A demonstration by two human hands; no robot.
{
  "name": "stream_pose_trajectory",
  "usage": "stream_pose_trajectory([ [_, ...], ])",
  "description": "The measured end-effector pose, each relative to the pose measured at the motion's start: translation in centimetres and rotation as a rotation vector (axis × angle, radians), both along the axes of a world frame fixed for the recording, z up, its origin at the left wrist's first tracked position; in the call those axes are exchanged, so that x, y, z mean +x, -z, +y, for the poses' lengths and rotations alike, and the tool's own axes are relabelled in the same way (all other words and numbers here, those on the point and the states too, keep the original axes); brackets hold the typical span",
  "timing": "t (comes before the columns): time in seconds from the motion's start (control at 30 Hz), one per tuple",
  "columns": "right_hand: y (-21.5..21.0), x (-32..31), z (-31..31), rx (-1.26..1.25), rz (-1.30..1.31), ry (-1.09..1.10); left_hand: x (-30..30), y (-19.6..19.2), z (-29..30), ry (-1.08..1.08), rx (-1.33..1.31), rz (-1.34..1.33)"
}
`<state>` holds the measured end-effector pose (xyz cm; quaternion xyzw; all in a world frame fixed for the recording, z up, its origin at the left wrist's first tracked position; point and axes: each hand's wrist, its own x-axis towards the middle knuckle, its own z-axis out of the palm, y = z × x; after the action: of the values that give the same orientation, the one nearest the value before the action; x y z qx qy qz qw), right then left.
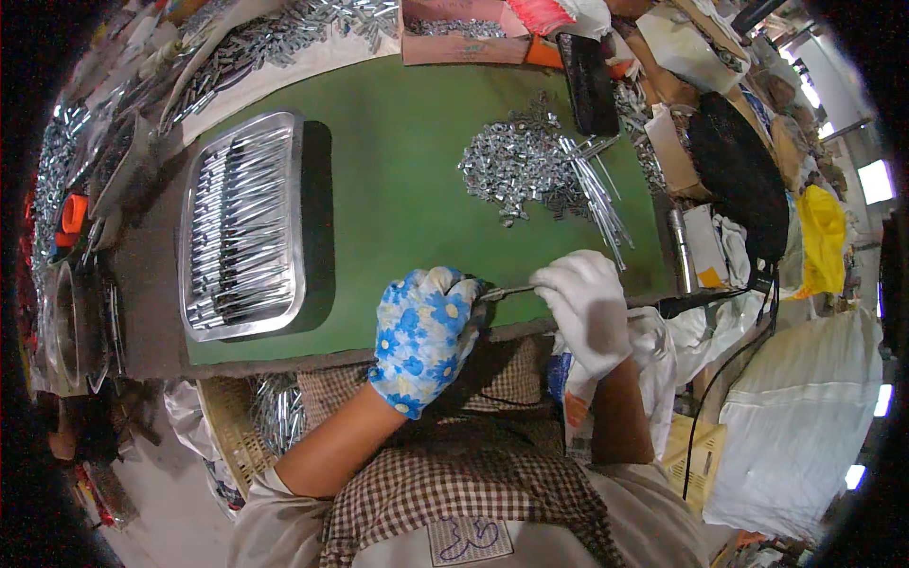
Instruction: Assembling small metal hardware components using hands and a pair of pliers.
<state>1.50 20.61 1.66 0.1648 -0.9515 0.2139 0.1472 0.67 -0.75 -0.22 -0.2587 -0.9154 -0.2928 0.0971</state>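
Observation:
My left hand (423,333), in a blue flowered glove, and my right hand (589,303), in a white glove, meet at the near edge of the green table (398,180). Between them they grip a thin metal rod (507,292), one end in each hand. A heap of small metal pieces (516,170) lies on the table beyond the hands, with a bundle of loose thin rods (598,199) along its right side. At the left stands a shiny metal tray (244,227) filled with finished rods laid in rows.
A pink cardboard box (459,33) of small metal parts sits at the table's far edge. A black bag (739,170) and a dark flat block (587,80) lie at the right. More metal rods (275,43) pile at the far left. A woven basket (237,426) stands below the table.

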Motion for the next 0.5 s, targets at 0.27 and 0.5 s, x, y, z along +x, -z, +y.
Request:
stream_pose_trajectory([
  [0.27,0.5,-1.1,0.0,0.014,0.111,-0.041,-0.5,-0.2,0.5,0.017,-0.006,0.009],
  [0.5,0.4,-4.2,4.2,0.037,0.104,0.307,-0.9,0.2,1.5,0.031,-0.031,0.036],
])
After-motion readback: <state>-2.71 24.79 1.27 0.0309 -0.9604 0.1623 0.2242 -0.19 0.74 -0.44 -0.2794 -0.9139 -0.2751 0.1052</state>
